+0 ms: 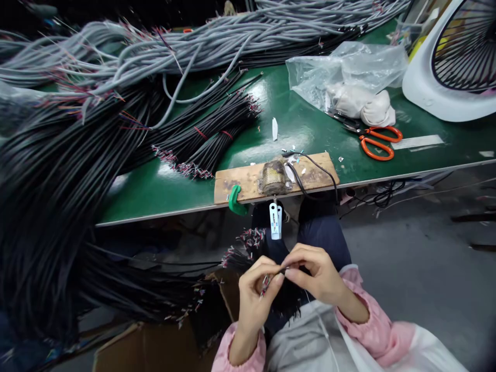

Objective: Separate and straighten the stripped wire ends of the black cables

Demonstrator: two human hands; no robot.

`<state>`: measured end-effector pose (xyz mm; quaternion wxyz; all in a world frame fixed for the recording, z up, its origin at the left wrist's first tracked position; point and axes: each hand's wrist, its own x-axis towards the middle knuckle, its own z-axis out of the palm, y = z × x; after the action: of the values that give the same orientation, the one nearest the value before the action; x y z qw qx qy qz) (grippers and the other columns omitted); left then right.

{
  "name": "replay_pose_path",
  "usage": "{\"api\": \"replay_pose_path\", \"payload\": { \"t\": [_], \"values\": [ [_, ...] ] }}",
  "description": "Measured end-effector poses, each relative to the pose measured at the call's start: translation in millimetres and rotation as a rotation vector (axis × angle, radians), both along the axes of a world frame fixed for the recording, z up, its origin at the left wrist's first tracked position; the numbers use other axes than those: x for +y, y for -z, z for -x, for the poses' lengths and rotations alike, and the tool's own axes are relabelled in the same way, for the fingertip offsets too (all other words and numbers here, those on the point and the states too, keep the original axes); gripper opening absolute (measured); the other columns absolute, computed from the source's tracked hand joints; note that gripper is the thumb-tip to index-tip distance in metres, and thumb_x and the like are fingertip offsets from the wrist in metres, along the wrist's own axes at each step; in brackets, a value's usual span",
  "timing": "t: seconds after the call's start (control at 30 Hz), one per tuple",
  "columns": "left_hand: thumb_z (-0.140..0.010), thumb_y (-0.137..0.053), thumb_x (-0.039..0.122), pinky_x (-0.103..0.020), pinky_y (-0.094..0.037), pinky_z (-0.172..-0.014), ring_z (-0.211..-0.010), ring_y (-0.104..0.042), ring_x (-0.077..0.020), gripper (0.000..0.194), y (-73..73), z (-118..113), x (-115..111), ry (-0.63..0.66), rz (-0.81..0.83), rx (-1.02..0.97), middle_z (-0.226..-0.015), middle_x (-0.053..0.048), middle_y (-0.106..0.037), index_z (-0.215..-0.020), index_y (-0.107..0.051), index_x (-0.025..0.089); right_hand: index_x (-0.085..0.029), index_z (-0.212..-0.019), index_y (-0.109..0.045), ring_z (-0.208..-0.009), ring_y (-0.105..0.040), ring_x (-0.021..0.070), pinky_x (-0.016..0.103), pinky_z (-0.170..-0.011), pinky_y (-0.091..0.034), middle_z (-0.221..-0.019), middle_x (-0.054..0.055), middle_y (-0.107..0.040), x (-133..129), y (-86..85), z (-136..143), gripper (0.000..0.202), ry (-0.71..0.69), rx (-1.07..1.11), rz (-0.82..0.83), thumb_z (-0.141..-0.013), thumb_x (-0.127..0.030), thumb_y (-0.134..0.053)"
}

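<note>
My left hand (259, 287) and my right hand (312, 271) meet above my lap, fingertips pinched together on a thin black cable (284, 269). Small coloured wire ends (265, 284) poke out between the fingers of my left hand. A bundle of black cables (248, 248) with stripped red and white ends lies across my legs, just beyond my hands. In front of them, a light blue clothes peg (275, 221) hangs from the shaft of a small motor (273, 175) on a wooden board (242, 178). Most of the held cable is hidden by my fingers.
Long black cables (50, 206) spill over the table's left edge, near a cardboard box (155, 351). Grey cables (217, 36) lie across the back. A green clamp (236, 200) grips the board. Orange-handled scissors (375, 143), a plastic bag (349, 67) and a white fan (422, 77) are right.
</note>
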<state>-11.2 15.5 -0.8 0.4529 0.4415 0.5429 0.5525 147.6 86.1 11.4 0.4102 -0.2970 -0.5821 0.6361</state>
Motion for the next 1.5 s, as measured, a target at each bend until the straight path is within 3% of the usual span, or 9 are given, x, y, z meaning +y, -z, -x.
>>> {"api": "replay_pose_path", "payload": {
  "t": [0.13,0.37,0.5,0.67,0.8,1.0,1.2,1.37,1.5],
  "values": [
    [-0.084,-0.08,0.033,-0.031,-0.051,-0.078,-0.088,-0.065,-0.0216,0.011,28.0,-4.0,1.0,-0.142,-0.069,-0.157,-0.093,-0.008,-0.068,-0.087,-0.084,0.023,-0.016,-0.082,-0.07,-0.063,-0.058,0.0126,0.023,-0.057,-0.045,-0.073,0.003,-0.064,-2.5,-0.2,-2.6,0.011,0.091,-0.091,-0.036,-0.091,-0.02,-0.067],
    [-0.088,-0.074,0.044,-0.031,-0.051,-0.07,-0.063,-0.058,-0.0163,0.022,44.8,-18.5,-5.7,-0.239,-0.102,-0.165,-0.062,0.0,-0.062,-0.085,-0.083,0.025,-0.017,-0.087,-0.063,-0.05,-0.056,0.0098,0.02,-0.047,-0.045,-0.066,-0.001,-0.06,-3.4,11.7,0.1,0.012,0.291,-0.104,0.101,-0.095,-0.027,-0.063],
    [-0.088,-0.075,0.03,-0.025,-0.042,-0.053,-0.051,-0.053,-0.0134,0.015,43.2,-17.3,-17.3,-0.217,-0.008,-0.105,-0.057,0.0,-0.062,-0.087,-0.083,0.018,-0.02,-0.109,-0.058,-0.062,-0.069,0.0146,0.026,-0.061,-0.058,-0.08,0.003,-0.071,-5.4,7.4,-0.9,0.014,0.274,0.022,0.126,-0.097,-0.027,-0.061],
    [-0.089,-0.072,0.024,-0.024,-0.04,-0.05,-0.05,-0.054,-0.0133,0.016,24.9,-10.1,-18.4,-0.112,-0.007,0.035,-0.06,-0.001,-0.065,-0.077,-0.081,0.018,-0.017,-0.108,-0.069,-0.09,-0.066,0.0219,0.037,-0.082,-0.055,-0.098,0.01,-0.073,-8.7,-11.3,-2.3,0.016,0.027,-0.152,-0.343,-0.091,-0.019,-0.068],
    [-0.088,-0.071,0.02,-0.022,-0.04,-0.048,-0.048,-0.052,-0.0114,0.024,9.1,-7.4,-11.4,-0.055,-0.034,0.195,-0.055,0.001,-0.06,-0.064,-0.075,0.017,-0.015,-0.096,-0.071,-0.083,-0.061,0.0201,0.034,-0.077,-0.052,-0.086,0.009,-0.071,-6.7,-11.7,3.3,0.012,0.058,-0.178,-0.472,-0.099,-0.018,-0.059],
    [-0.079,-0.081,0.019,-0.022,-0.049,-0.053,-0.061,-0.063,-0.0147,0.009,27.0,-5.7,-8.8,-0.078,-0.028,-0.117,-0.077,-0.005,-0.071,-0.088,-0.083,0.018,-0.017,-0.081,-0.065,-0.072,-0.06,0.0179,0.03,-0.067,-0.049,-0.074,0.005,-0.066,-8.3,-0.8,6.3,0.021,0.216,-0.235,-0.368,-0.1,-0.023,-0.057],
    [-0.07,-0.087,0.049,-0.032,-0.058,-0.063,-0.072,-0.068,-0.0215,0.031,49.5,-9.8,3.1,-0.228,-0.07,-0.301,-0.067,-0.004,-0.066,-0.066,-0.076,0.019,-0.018,-0.084,-0.061,-0.055,-0.061,0.0136,0.024,-0.055,-0.052,-0.065,0.001,-0.063,-15.3,13.5,3.9,0.028,0.201,-0.084,0.084,-0.098,-0.042,-0.06],
    [-0.075,-0.084,0.048,-0.026,-0.054,-0.056,-0.058,-0.063,-0.0146,0.033,50.7,-14.3,3.5,-0.265,-0.023,-0.321,-0.062,-0.002,-0.063,-0.068,-0.075,0.017,-0.018,-0.087,-0.057,-0.048,-0.06,0.0117,0.024,-0.051,-0.055,-0.06,-0.001,-0.064,-20.2,24.2,9.1,0.037,0.215,0.101,0.377,-0.09,-0.053,-0.07],
    [-0.081,-0.08,0.04,-0.018,-0.034,-0.038,-0.037,-0.046,-0.0039,0.027,45.6,-14.1,-5.3,-0.226,0.045,-0.293,-0.064,0.001,-0.06,-0.072,-0.078,0.014,-0.018,-0.087,-0.06,-0.051,-0.062,0.0129,0.025,-0.051,-0.056,-0.066,0.001,-0.067,-21.2,23.1,9.2,0.033,0.184,0.098,0.336,-0.092,-0.05,-0.068]
  ]
}}
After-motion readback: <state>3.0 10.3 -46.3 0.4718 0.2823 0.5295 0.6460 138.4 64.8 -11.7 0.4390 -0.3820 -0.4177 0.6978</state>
